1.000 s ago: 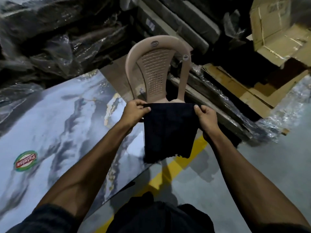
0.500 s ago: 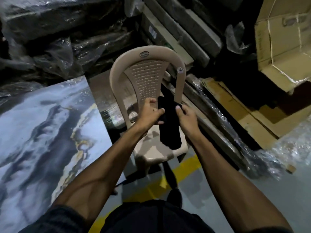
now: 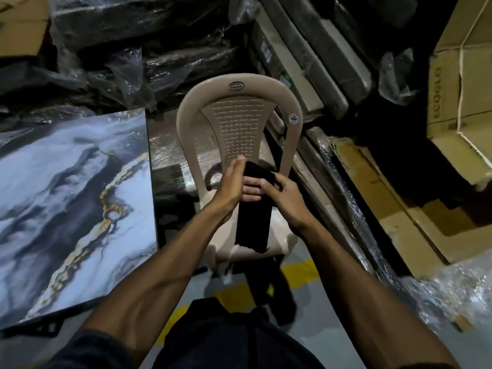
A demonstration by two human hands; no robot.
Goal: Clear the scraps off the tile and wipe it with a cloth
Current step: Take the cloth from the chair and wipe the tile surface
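Nearest the camera, the person's dark clothing [image 3: 226, 339] fills the lower edge of the view, above a grey floor [image 3: 332, 302] crossed by a yellow painted line [image 3: 234, 291]. Both bare forearms extend forward and meet over the seat of a beige plastic chair [image 3: 239, 121].

The cloth [image 3: 253, 225] is black, folded into a narrow vertical strip with a ragged lower edge. It hangs in the air between the two hands, in front of the chair seat and well apart from the tile. The left hand [image 3: 231, 182] grips the cloth's upper part, its fingers wrapped across the front of the fabric and the thumb pointing up. The right hand [image 3: 282, 193] holds the cloth from the right side, fingers curled over the upper fold.

The tile [image 3: 66, 195] lies flat to the left of the chair. Its surface is glossy, printed in a marble pattern of pale blue-white and dark grey with thin gold veining. No scraps are distinguishable on the visible part.

Beyond the chair stand long packs in clear plastic wrap [image 3: 119, 57] and stacked grey boxed packs [image 3: 306, 62]. Flattened cardboard [image 3: 399, 203] and an open carton [image 3: 458, 102] lie to the right.
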